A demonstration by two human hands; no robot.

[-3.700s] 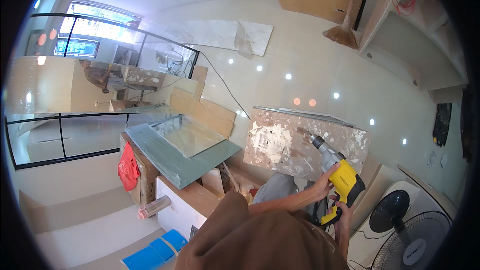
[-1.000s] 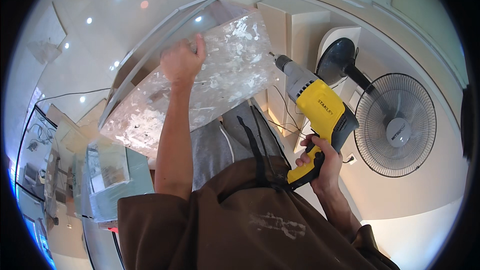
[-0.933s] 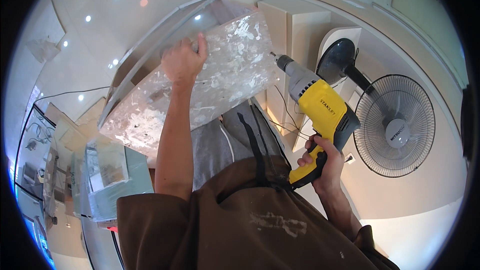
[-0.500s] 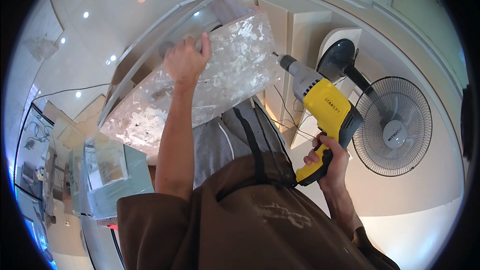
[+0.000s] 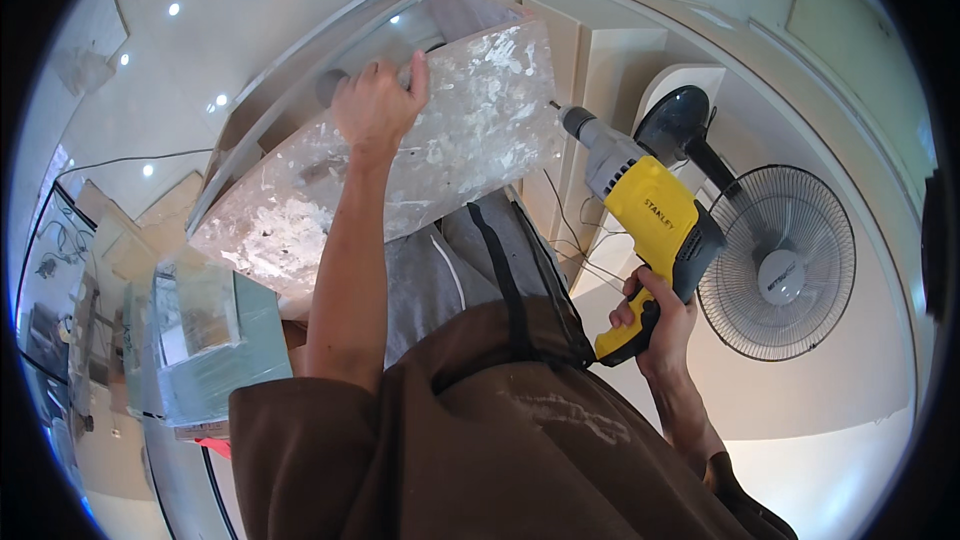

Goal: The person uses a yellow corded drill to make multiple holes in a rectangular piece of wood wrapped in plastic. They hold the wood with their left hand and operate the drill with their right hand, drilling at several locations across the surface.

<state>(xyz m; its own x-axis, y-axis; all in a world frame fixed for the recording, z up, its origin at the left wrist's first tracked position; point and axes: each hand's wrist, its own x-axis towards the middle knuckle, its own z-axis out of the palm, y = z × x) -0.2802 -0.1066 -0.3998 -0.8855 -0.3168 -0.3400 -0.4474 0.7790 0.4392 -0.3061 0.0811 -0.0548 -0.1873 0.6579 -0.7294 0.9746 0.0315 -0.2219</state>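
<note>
My right hand [image 5: 662, 325] is wrapped round the handle of a yellow, black and grey power drill [image 5: 655, 210]. Its thin bit slants up and left, the tip close beside the right end of a plank [image 5: 470, 130] spattered with white; whether they touch, I cannot tell. My left hand [image 5: 378, 105] is closed at the plank's upper edge, knuckles up, thumb pointing away from me. A dark rounded end [image 5: 330, 88] shows beside the fist; the fingers hide most of what they grip. The plank lies tilted across, just beyond my lap.
On the right stand a white-bladed fan [image 5: 780, 275] and its dark base [image 5: 672, 125]. A beige cabinet [image 5: 600, 50] rises behind the drill. Thin black wires [image 5: 570, 230] hang below the bit. Plastic-wrapped pale green boxes [image 5: 215, 355] are at left, and a long metal strip [image 5: 310, 55] runs behind the plank.
The view has shifted slightly, so the plank, fan and boxes sit a little differently in it. Both hands keep their hold, with the drill still beside the plank's end.
</note>
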